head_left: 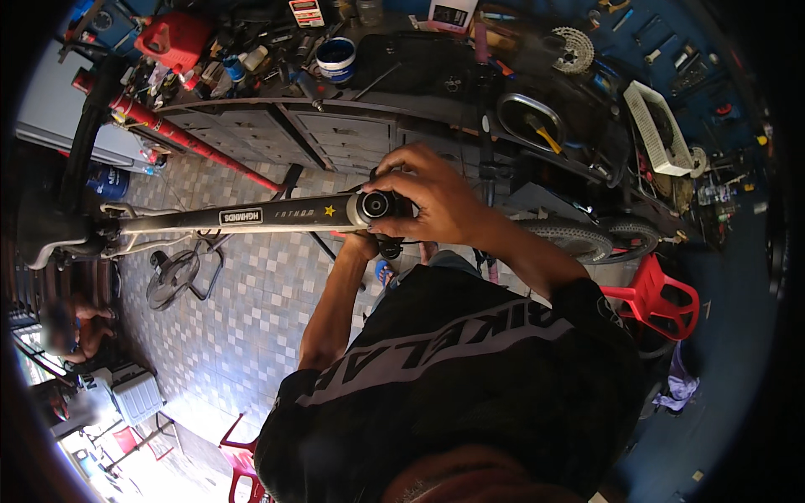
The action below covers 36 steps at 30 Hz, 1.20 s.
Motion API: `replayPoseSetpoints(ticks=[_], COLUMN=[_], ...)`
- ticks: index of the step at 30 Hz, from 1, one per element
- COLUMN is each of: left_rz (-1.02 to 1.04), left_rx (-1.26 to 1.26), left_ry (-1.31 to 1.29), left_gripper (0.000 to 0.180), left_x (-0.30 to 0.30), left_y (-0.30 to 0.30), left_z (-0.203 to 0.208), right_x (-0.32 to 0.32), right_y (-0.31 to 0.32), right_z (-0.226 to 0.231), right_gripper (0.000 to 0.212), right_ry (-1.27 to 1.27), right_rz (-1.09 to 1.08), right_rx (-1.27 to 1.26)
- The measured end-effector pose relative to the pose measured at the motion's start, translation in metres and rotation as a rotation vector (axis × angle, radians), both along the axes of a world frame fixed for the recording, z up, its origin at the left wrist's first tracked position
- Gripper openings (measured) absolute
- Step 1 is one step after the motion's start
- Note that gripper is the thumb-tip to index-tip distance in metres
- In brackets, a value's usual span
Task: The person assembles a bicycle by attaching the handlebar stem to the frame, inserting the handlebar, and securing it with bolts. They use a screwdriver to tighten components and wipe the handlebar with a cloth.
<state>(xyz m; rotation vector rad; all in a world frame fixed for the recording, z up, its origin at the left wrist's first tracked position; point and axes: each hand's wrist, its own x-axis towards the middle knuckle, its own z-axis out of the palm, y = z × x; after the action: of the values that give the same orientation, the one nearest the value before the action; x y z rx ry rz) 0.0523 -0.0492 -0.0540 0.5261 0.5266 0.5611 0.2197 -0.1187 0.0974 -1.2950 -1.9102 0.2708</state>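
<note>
A black and cream bicycle frame (289, 212) lies across the view, its top tube running from the saddle at the left to the head tube. At the head tube's end sits a round black headset (375, 204) with a hole in its middle. My right hand (432, 189) curls round the headset, fingers on the far side and thumb on the near side. My left hand (361, 245) is beneath the head tube, its fingers hidden by the frame. A dark round part (389, 247) hangs just beside the left hand.
A red stand arm (197, 149) reaches toward the bench. On the cluttered workbench (402, 71) lie a blue-white tub (336, 60), a cassette (573, 50) and a yellow-handled brush (545, 136). A fan (173, 278) stands at left, a red chair (662, 298) at right. Another person (80, 327) sits far left.
</note>
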Motion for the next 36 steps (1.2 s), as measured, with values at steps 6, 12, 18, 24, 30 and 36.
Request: replayPoseSetpoints(ticks=[6, 12, 18, 24, 30, 36], left_rz=[-0.048, 0.002, 0.043, -0.031, -0.029, -0.056], left_rx=[-0.024, -0.008, 0.221, 0.035, -0.008, -0.051], left_ry=[0.067, 0.087, -0.051, -0.056, -0.063, -0.089], left_gripper=[0.05, 0.044, 0.044, 0.047, 0.048, 0.05], left_x=[-0.002, 0.002, 0.01, 0.0, 0.001, 0.011], left_y=[0.008, 0.002, -0.006, 0.01, 0.018, 0.021], left_z=[-0.018, -0.005, -0.004, -0.031, -0.033, -0.039], right_x=[-0.005, -0.005, -0.009, -0.018, -0.017, -0.021], right_y=[-0.002, -0.001, 0.004, 0.003, 0.024, 0.042], right_z=[-0.042, -0.054, -0.066, -0.068, -0.05, -0.052], right_gripper=[0.053, 0.055, 0.056, 0.052, 0.046, 0.025], right_ry=[0.138, 0.174, 0.307, 0.328, 0.26, 0.293], right_rz=[-0.039, -0.05, -0.031, -0.018, 0.126, 0.398], right_rx=[-0.049, 0.003, -0.004, -0.012, 0.004, -0.126])
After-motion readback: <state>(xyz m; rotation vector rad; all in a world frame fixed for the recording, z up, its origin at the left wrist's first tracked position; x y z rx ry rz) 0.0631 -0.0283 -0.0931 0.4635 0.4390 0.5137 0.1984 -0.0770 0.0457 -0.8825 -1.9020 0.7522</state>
